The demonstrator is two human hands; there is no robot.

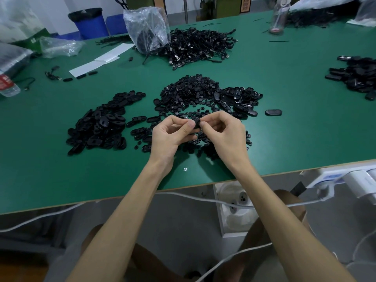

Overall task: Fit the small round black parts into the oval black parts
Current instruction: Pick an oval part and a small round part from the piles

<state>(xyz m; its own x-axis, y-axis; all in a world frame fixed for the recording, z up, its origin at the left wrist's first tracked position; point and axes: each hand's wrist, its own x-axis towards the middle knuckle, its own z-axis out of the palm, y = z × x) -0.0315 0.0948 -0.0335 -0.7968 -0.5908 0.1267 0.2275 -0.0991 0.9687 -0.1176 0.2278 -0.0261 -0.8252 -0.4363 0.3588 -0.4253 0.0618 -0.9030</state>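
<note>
Oval black plastic part point(197, 124) is pinched between both hands, held just above the green table top point(284, 139) near its front edge; the left hand point(173, 137) grips it with thumb and curled fingers, and the right hand point(223, 133) pinches its other end, fingertips pressing inward (whether a round piece sits under them is too small to tell); directly beneath lies a loose scatter of small round black parts point(189, 92), thickening into a heap behind the hands; a pile of oval black pieces point(99, 127) lies to the left, a second oval pile point(240, 100) to the right, with one lone oval point(273, 112) just beside it; farther back, a tangle of black cables point(201, 45) spills from a clear plastic bag point(146, 27). The likely risk is a crooked press: a round piece going in tilted may pop loose and drop into the scatter below, lost among identical parts; a slack pinch could let the oval slip too.
</note>
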